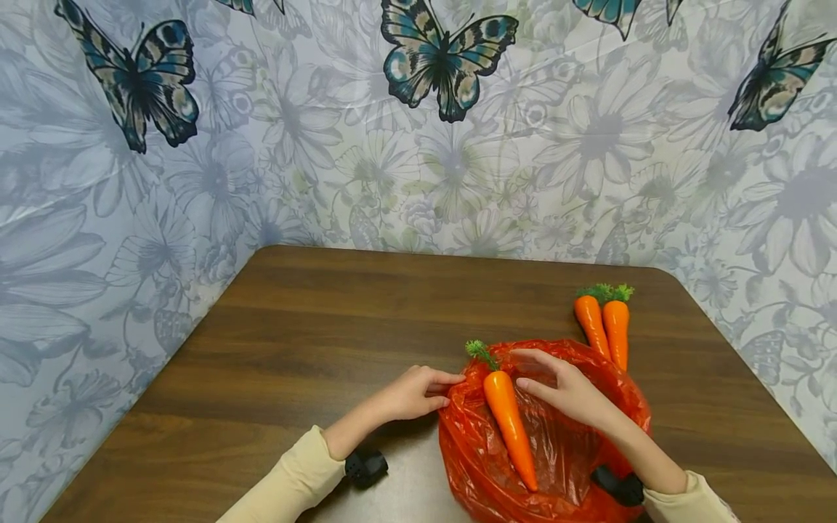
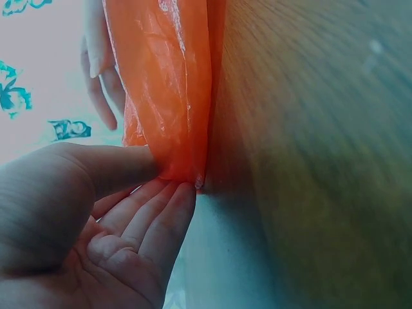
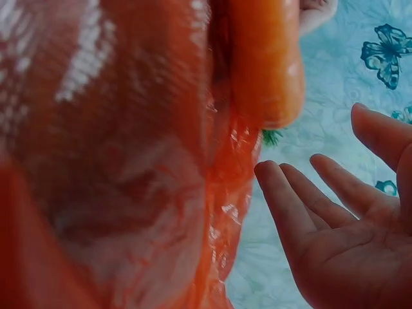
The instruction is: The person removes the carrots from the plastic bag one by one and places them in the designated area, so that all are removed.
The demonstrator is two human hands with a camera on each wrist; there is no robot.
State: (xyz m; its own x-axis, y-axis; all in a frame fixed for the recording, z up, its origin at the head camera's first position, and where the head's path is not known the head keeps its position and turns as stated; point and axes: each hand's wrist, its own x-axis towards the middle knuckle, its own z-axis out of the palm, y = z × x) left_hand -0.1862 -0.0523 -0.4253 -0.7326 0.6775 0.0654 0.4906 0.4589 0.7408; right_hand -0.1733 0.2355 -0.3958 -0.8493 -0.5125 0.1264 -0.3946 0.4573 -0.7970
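A red plastic bag [image 1: 562, 465] lies spread open on the table, its rim forming a wide ring. One orange carrot with a green frilly top [image 1: 510, 428] rests on the bag's left part, its tip pointing toward the near side. My left hand [image 1: 415, 392] pinches the bag's left edge between thumb and fingers; the left wrist view shows the red film [image 2: 167, 96] between them. Over the bag, right of the carrot, hovers my right hand [image 1: 565, 388], fingers spread and holding nothing. The right wrist view has the carrot [image 3: 267, 64] beyond those fingertips.
Two more carrots [image 1: 588, 323] lie side by side behind the bag at the right, the lower tip partly behind its rim. The brown wooden table [image 1: 294, 327] ends at a wall cloth [image 1: 294, 145] printed with flowers and butterflies. Black wrist devices [image 1: 368, 468] sit on both wrists.
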